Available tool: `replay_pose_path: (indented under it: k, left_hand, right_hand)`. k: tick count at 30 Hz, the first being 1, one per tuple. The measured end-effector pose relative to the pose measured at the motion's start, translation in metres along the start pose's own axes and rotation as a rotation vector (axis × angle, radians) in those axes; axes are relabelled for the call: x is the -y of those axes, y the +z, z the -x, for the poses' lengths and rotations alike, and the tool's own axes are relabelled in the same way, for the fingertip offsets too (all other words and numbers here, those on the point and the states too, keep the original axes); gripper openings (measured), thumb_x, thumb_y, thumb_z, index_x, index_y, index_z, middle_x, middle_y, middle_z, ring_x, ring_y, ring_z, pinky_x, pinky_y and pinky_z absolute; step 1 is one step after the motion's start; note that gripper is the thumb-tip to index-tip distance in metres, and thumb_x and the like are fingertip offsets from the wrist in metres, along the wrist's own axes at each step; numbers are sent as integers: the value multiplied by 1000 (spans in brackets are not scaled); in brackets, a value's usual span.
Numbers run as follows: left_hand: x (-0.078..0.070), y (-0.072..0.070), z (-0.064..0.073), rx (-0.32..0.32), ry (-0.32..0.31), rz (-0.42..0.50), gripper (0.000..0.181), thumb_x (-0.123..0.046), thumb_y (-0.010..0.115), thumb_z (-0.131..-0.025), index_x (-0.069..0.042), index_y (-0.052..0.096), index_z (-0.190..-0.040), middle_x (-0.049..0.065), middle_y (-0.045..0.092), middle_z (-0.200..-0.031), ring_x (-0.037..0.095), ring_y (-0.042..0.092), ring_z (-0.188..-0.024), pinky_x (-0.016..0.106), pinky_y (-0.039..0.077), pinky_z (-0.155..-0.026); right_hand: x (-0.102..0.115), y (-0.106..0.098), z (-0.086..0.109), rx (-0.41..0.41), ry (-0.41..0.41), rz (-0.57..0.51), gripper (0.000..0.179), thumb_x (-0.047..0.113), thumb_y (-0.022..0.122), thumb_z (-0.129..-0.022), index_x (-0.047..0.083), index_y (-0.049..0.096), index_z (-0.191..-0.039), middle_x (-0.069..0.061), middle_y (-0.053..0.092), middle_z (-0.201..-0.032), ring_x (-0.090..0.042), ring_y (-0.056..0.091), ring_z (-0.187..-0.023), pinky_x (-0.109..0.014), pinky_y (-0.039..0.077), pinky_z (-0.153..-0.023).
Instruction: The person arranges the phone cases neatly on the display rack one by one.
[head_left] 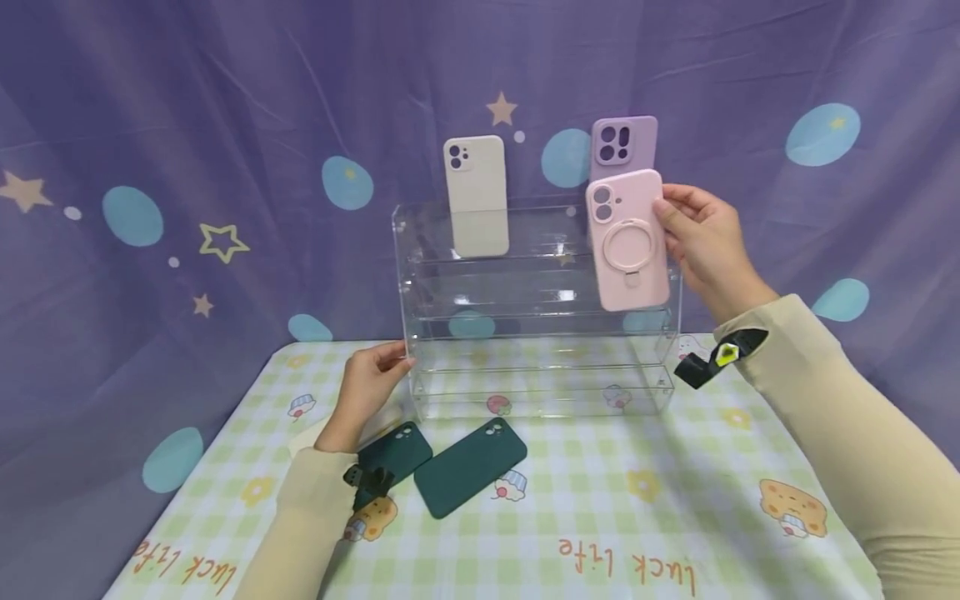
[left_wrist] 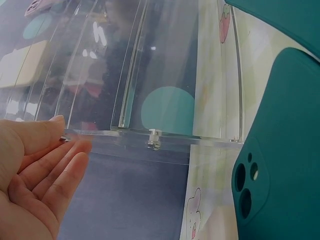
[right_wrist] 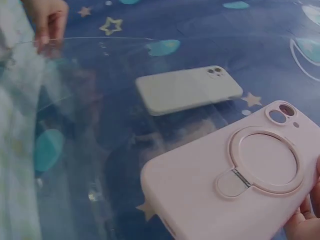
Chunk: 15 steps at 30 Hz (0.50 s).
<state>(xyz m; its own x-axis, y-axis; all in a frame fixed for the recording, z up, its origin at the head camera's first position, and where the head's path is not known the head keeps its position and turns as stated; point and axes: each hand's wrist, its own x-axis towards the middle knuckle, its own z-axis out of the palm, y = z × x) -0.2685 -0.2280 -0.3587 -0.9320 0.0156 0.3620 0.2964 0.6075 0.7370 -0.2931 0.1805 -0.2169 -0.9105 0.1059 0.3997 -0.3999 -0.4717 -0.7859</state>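
Observation:
My right hand [head_left: 708, 242] pinches the side edge of a pink phone case [head_left: 628, 287] with a ring stand on its back, held upright before the upper right of a clear acrylic display rack [head_left: 540, 358]. Behind it, partly covered, stands a purple phone case [head_left: 641, 142]. A white phone case [head_left: 478, 196] stands on the top tier, left of centre. My left hand [head_left: 367, 387] grips the rack's left side panel, thumb and fingers on either side of its edge in the left wrist view.
Two dark green phone cases lie on the checked tablecloth [head_left: 600, 492] in front of the rack; the right green case [head_left: 471, 468] is fully visible, while the left green case [head_left: 393, 457] is partly behind my left wrist. A purple patterned curtain [head_left: 247, 125] hangs behind the table.

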Motion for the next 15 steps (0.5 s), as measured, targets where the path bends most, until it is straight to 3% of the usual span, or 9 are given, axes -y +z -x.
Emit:
replay_pose_path:
  k: [15]
  left_hand:
    - [-1, 0, -1, -6, 35, 0, 33, -12, 67, -88, 4, 64, -117, 19, 68, -108, 30, 68, -92, 40, 56, -76]
  right_hand:
    - [-1, 11, -39, -137, -112, -105, 10, -9, 57, -88, -1, 62, -92, -9, 58, -83, -16, 58, -76, -22, 53, -62]
